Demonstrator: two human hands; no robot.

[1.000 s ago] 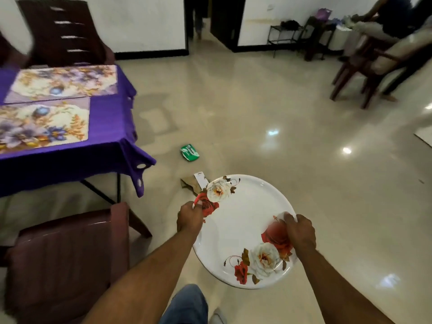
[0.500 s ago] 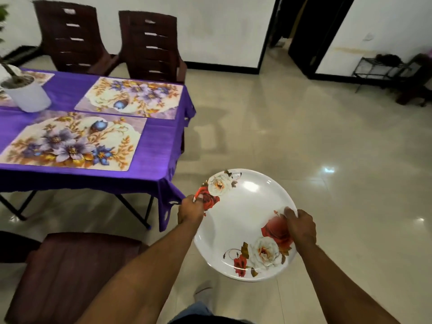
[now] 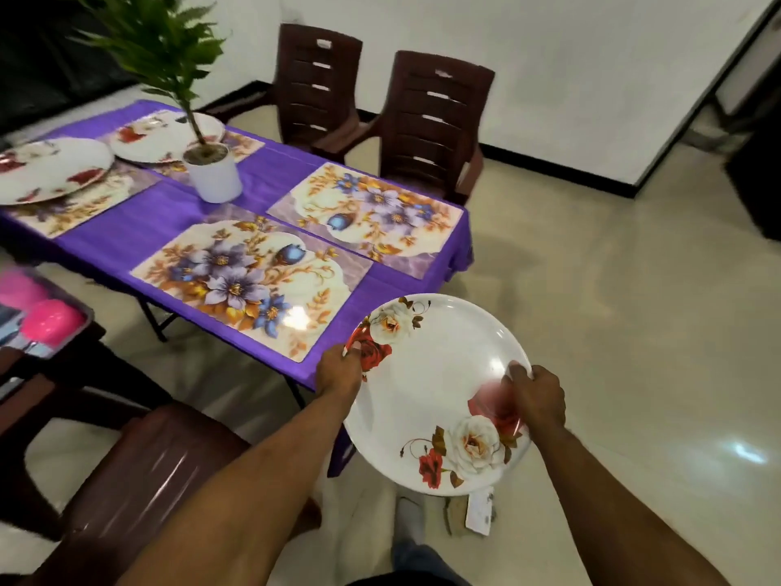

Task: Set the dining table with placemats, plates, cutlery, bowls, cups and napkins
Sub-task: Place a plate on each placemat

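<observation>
left hand [image 3: 340, 374] gripping plate [image 3: 439, 387] rim at 9 o'clock | right hand [image 3: 536, 397] gripping at 3 | plate now overlapping surface [image 3: 270, 171] corner, nearer than earlier

Both hands, left [image 3: 340, 372] and right [image 3: 536, 397], grip a rose-patterned plate [image 3: 435, 391] beside the purple-clothed table [image 3: 270, 175].

Pink items [image 3: 50, 327] at left edge blurred, unidentifiable; leftmost plate [image 3: 46, 169] cut off; right hand [image 3: 539, 399] motion-smeared

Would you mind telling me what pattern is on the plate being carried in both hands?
The plate is white with red and cream roses near two edges, seen in the head view.
</observation>
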